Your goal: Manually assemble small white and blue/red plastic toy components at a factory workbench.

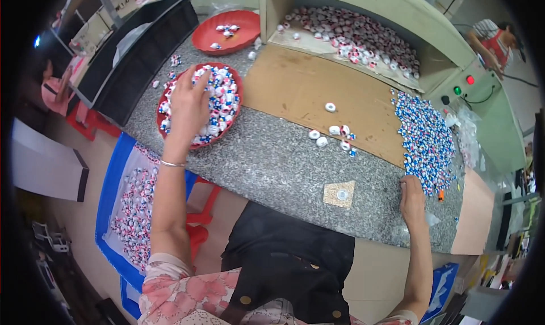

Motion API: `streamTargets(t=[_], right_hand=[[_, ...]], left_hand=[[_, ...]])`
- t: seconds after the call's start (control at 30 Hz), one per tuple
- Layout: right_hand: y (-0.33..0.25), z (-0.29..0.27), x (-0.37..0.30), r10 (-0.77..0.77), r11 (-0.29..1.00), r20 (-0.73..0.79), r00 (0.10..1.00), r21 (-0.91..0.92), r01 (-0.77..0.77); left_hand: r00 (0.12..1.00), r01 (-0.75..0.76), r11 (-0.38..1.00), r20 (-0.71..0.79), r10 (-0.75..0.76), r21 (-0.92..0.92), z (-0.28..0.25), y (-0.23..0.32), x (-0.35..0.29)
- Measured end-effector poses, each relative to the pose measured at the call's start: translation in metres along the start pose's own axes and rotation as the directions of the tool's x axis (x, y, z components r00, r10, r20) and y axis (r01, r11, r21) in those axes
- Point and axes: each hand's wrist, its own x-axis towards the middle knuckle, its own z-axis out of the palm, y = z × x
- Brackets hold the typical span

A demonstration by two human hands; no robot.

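Observation:
My left hand point(189, 106) is over a red bowl point(240, 106) heaped with small white, blue and red plastic pieces. Its fingers are apart, and I see nothing held between them. At the near edge of a spread pile of small blue-and-white pieces point(424, 137), my right hand point(413, 197) has its fingers curled together; their tips are hidden, so whatever they hold cannot be made out. Between my hands, several white round pieces point(322, 141) lie loose on the grey speckled worktop point(267, 166). A small tan pad point(339, 194) with a round disc sits near the front edge.
A second red bowl point(250, 38) holds a few pieces behind the first. An open-fronted green machine point(448, 47) contains many white and red pieces. Brown board point(318, 86) covers the worktop before it. A black crate point(153, 58) and a filled blue bin point(108, 211) are at left.

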Motion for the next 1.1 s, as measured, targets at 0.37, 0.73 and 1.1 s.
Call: streamTargets(t=[0.37,0.73,1.1], right_hand=[[-0.091,-0.02,-0.011,-0.027,0.964,0.282,0.959,0.26,-0.049],[-0.085,0.0,-0.02,0.065,0.928,0.196,0.978,0.349,-0.132],[-0.131,0.005,0.013,-0.101,0.897,0.101,0.99,0.439,0.046]], left_hand=[[0.892,-0.037,0.697,0.29,0.346,-0.716,0.088,0.158,-0.02],[0.693,0.705,-0.447,0.67,0.267,-0.551,0.03,0.16,-0.08],[0.673,0.685,-0.563,0.697,0.248,-0.462,0.005,0.186,-0.115]])
